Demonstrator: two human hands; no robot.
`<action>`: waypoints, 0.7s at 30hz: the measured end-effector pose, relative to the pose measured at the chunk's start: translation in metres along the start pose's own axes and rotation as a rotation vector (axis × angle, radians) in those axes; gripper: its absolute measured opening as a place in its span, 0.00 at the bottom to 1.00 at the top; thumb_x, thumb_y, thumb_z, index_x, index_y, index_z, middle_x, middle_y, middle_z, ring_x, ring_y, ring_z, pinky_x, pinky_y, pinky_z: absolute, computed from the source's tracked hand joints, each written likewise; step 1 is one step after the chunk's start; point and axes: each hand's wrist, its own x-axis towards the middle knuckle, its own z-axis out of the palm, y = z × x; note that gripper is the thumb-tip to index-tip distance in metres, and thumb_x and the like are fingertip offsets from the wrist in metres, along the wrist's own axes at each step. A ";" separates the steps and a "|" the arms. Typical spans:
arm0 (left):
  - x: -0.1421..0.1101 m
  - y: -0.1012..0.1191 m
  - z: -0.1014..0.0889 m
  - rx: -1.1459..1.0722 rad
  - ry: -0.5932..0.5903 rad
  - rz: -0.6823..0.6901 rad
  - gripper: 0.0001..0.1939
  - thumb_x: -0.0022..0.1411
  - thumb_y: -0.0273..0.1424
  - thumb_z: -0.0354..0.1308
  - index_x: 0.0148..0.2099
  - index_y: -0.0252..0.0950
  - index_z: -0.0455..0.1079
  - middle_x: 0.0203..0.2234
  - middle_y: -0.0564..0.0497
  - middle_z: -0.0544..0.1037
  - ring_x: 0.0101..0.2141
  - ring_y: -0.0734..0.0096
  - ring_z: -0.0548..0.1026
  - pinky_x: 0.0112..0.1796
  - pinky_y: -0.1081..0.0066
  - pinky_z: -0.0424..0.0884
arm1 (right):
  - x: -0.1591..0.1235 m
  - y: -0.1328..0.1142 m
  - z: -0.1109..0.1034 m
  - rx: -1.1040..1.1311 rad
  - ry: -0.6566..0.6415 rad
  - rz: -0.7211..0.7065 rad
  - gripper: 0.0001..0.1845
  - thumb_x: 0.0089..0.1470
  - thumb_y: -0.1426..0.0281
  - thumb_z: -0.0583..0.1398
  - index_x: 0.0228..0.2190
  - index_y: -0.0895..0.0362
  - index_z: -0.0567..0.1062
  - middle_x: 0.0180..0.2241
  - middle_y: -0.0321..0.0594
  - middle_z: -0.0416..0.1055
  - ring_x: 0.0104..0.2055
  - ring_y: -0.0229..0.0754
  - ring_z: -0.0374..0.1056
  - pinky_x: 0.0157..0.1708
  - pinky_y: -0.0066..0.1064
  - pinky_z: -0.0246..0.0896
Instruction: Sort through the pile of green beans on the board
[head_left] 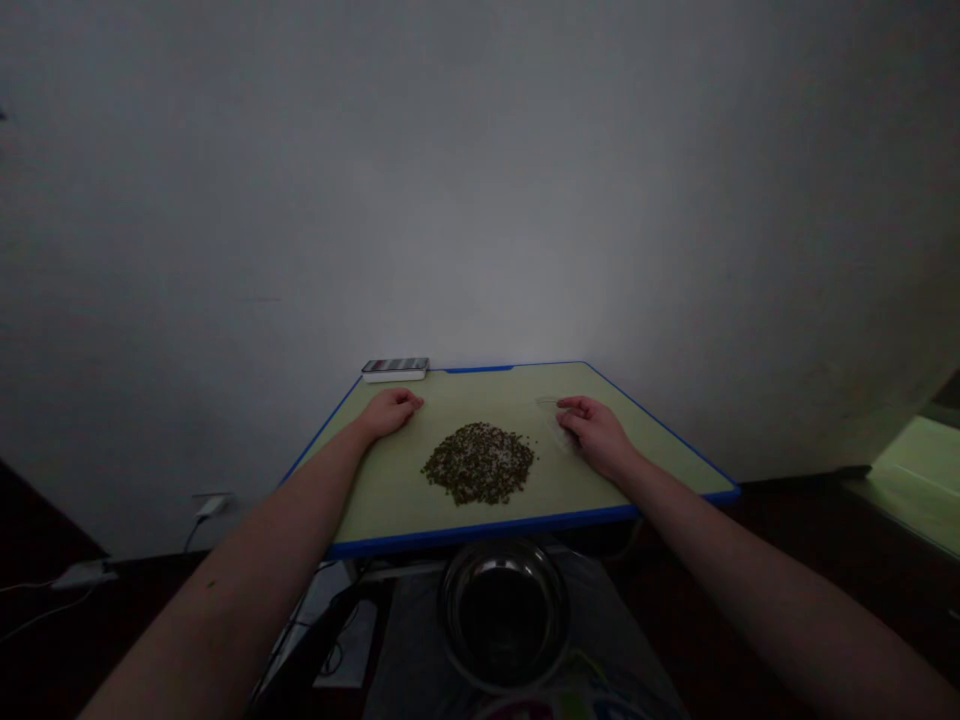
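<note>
A low pile of small greenish-brown beans (480, 465), with paler grains mixed in, lies on a pale yellow table (390, 520) with a blue edge. My left hand (392, 410) rests behind and to the left of the pile, fingers curled and thumb pressed to them. Whether anything sits in that pinch is too small to make out. To the right of the pile, my right hand (596, 432) has its thumb and fingers closed on a clear, thin-walled cup (550, 412). The cup's outline is faint, and part of it is hidden behind the fingers.
A phone (395, 365) lies on a white box (394, 377) at the table's back left corner. Below the front edge, near my lap, is a shiny metal bowl (454, 640). A grey wall stands behind the table. A plug with a cable (214, 505) is at the left.
</note>
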 end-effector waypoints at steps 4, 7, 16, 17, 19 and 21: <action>-0.003 0.003 -0.001 0.007 0.000 0.002 0.19 0.49 0.47 0.51 0.24 0.35 0.66 0.14 0.56 0.66 0.19 0.74 0.63 0.23 0.72 0.58 | -0.003 -0.003 -0.001 -0.089 -0.025 -0.068 0.15 0.41 0.63 0.62 0.30 0.61 0.72 0.18 0.30 0.64 0.17 0.30 0.55 0.16 0.24 0.49; -0.005 0.005 -0.001 -0.013 0.002 -0.001 0.19 0.49 0.47 0.51 0.24 0.36 0.66 0.14 0.56 0.66 0.19 0.73 0.63 0.23 0.72 0.59 | -0.010 -0.008 0.000 -0.281 -0.063 -0.156 0.14 0.43 0.63 0.61 0.30 0.60 0.74 0.24 0.37 0.71 0.24 0.35 0.64 0.25 0.28 0.58; -0.002 0.003 0.000 -0.034 -0.001 -0.023 0.17 0.48 0.46 0.52 0.25 0.36 0.67 0.14 0.56 0.66 0.18 0.73 0.63 0.23 0.72 0.58 | -0.078 -0.055 0.026 -0.790 -0.490 -0.733 0.13 0.56 0.71 0.52 0.39 0.57 0.74 0.33 0.41 0.74 0.35 0.37 0.67 0.36 0.28 0.60; -0.002 0.003 0.000 -0.032 0.000 -0.020 0.17 0.48 0.46 0.52 0.25 0.36 0.67 0.14 0.56 0.66 0.18 0.73 0.63 0.22 0.72 0.58 | -0.085 -0.057 0.031 -0.873 -0.532 -0.795 0.13 0.56 0.72 0.52 0.40 0.57 0.74 0.33 0.42 0.74 0.36 0.38 0.67 0.36 0.28 0.60; -0.002 0.003 -0.001 -0.028 0.002 -0.012 0.17 0.48 0.46 0.52 0.25 0.35 0.67 0.13 0.56 0.66 0.18 0.73 0.63 0.22 0.72 0.58 | -0.099 -0.056 0.039 -1.066 -0.619 -0.921 0.14 0.53 0.74 0.54 0.41 0.58 0.73 0.33 0.43 0.74 0.34 0.41 0.67 0.33 0.31 0.59; -0.003 0.004 -0.001 -0.031 0.003 -0.012 0.18 0.48 0.46 0.52 0.24 0.35 0.67 0.13 0.56 0.66 0.18 0.73 0.63 0.22 0.72 0.58 | -0.111 -0.053 0.047 -1.209 -0.686 -1.001 0.15 0.52 0.73 0.56 0.42 0.60 0.72 0.33 0.45 0.73 0.33 0.43 0.66 0.32 0.33 0.59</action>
